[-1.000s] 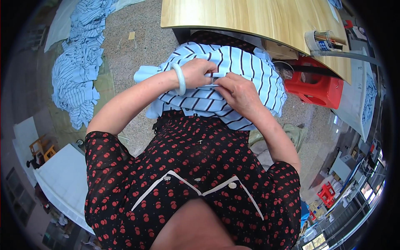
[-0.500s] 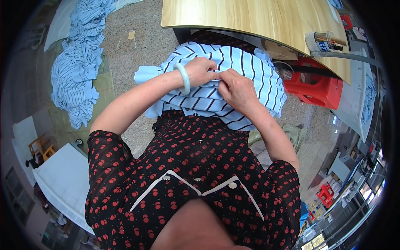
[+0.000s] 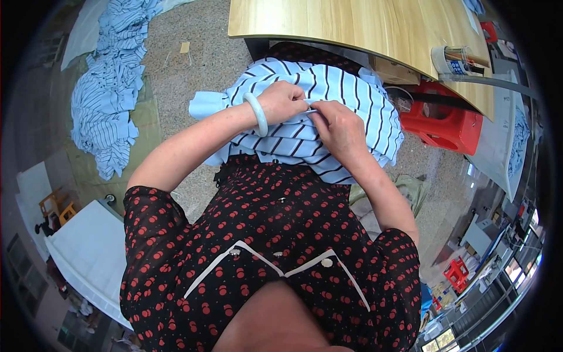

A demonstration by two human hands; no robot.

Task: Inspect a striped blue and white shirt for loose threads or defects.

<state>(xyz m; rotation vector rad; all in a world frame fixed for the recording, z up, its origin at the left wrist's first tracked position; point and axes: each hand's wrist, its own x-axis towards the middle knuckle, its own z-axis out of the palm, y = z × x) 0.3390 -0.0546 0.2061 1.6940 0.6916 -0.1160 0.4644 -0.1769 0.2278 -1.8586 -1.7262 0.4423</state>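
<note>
Across my lap lies a light blue garment with dark stripes, bunched in folds. My left hand, below a pale bangle on the wrist, pinches an edge of its cloth. My right hand is closed on the same edge just to the right, thumb and forefinger together. The fingertips of both hands nearly meet, with a narrow fold of fabric between them. Whether a button or something else small sits in the fingers is too fine to make out.
A wood-topped table stands ahead, bearing a cup of pens and tools. Under its right side is a red plastic stool. A long pile of similar striped garments lies on the floor at left. A white surface is at lower left.
My right hand has shifted slightly to the right and turned a little, its fingers still at the cloth edge. My left hand stays nearly in place.
</note>
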